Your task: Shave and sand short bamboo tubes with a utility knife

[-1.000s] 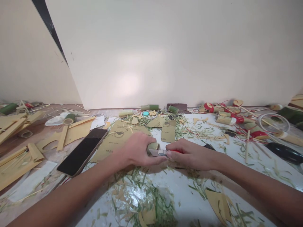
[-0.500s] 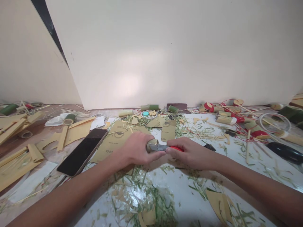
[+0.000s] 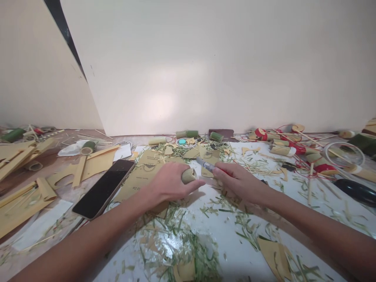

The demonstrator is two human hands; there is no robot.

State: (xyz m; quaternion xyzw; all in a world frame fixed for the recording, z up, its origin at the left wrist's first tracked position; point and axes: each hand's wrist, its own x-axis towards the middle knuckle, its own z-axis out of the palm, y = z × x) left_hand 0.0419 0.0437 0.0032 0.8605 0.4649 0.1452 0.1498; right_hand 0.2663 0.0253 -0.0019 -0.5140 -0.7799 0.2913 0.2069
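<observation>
l hand (image 3: 172, 181) grip round bamboo tube (image 3: 188, 176); r hand (image 3: 241, 182) grip on knife (image 3: 205, 164); brown sheet (image 3: 206, 173) nr knife reads "150"

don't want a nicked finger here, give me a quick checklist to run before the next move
1. Bamboo tube gripped by the left hand: ok, its open end shows beyond the fingers.
2. Utility knife gripped by the right hand: ok, fingers closed round the red handle.
3. Blade apart from the left hand: ok, a gap shows between them.
4. White work surface free of scraps: not ok, green shavings are strewn over it.
5. Blade's edge sharp: cannot tell, too small to judge.
</observation>
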